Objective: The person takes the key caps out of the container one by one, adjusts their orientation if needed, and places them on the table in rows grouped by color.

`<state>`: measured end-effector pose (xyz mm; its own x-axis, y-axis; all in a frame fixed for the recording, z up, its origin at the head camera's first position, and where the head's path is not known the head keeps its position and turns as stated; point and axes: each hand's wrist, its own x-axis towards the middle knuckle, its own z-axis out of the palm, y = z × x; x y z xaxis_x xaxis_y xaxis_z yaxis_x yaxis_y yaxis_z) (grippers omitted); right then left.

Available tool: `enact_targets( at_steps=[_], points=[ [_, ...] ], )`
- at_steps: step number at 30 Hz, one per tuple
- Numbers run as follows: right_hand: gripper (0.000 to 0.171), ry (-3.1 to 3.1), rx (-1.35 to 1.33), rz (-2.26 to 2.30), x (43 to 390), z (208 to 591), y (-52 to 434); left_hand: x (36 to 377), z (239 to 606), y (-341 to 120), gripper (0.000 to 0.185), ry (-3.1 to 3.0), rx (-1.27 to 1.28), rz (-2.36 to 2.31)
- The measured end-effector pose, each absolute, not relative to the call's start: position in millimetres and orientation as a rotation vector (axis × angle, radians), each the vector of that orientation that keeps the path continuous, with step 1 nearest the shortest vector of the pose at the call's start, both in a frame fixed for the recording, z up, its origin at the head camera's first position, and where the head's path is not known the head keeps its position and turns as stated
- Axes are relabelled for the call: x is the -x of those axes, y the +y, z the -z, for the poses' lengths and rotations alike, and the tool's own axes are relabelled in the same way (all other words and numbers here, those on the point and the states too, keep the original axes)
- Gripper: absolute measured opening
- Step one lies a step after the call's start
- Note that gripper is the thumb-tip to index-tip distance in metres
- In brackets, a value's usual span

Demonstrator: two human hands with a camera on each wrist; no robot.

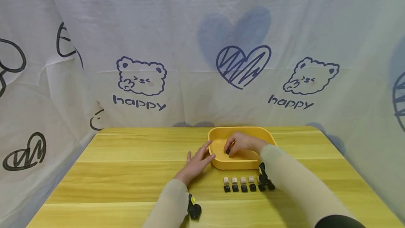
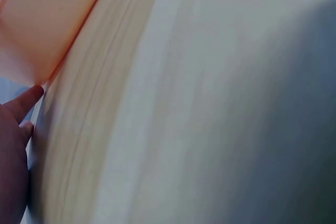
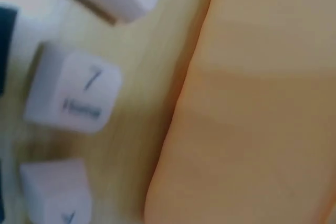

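Right hand (image 1: pixel 242 144) is inside the yellow tray (image 1: pixel 221 165), fingers curled and pinching one dark keycap (image 1: pixel 228 151) between thumb and fingertips. The keycap sits at the left end of that hand, over the tray floor, toward the tray's left wall. It is too small to read a long axis or a legend.

Left hand (image 1: pixel 197 160) lies on the surface (image 1: pixel 126 171) just outside the tray's left wall, fingers spread and straight, fingertips touching the tray's near-left corner. It grips nothing. The left wrist view agrees: a fingertip (image 2: pixel 23 103) against the orange-yellow wall of the tray (image 2: pixel 42 24).

Key relation: the pinched keycap is in the right hand, so the right hand is the nearer one. The sorted rows lie toward the surface's near edge from it, just beyond the tray's near wall and directly below the right forearm.

Counts, head view:
- Tray: one.
- Light keycaps (image 1: pixel 238 180) in the far row: four seen clearly; a fifth may be hidden by the wrist mount.
- Dark keycaps (image 1: pixel 239 188) in the near row: four clear, possibly two more beside the mount; cannot tell.
- Keycap in hand: one.

Right wrist view shows three white keycaps close up, one marked "7 Home" (image 3: pixel 73 95), just beside the tray wall (image 3: pixel 252 103).
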<state>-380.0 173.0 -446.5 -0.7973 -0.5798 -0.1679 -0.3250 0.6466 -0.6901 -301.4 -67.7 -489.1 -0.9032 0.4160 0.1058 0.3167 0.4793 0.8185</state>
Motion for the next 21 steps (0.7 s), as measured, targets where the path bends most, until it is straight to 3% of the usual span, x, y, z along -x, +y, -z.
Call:
enact_targets(
  at_steps=[21],
  points=[
    [0.017,2.482,0.718,1.182,327.3,403.8,228.7,301.6,488.2,-68.5,0.062,2.610,-0.682,-1.401]
  ],
)
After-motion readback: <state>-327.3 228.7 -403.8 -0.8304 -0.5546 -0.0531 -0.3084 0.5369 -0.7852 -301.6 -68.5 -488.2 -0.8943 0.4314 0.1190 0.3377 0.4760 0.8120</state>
